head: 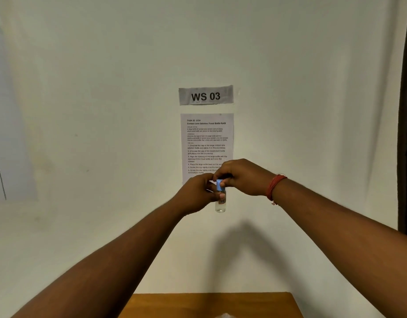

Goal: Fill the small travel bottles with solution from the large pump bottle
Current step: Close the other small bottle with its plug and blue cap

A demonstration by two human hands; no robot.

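Head view: travel bottle (220, 204) upright, blue cap (219, 185) up (left hand (197, 193) grips body, right hand (241, 177) pinches cap).

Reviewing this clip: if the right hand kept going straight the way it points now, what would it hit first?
The right hand points leftward and already pinches the blue cap of the small bottle. Next in line is probably the left hand, gripping the bottle's body, though depth is unclear.

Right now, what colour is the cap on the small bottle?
Light blue; the cap is pinched by the right hand on the clear small bottle. Head view.
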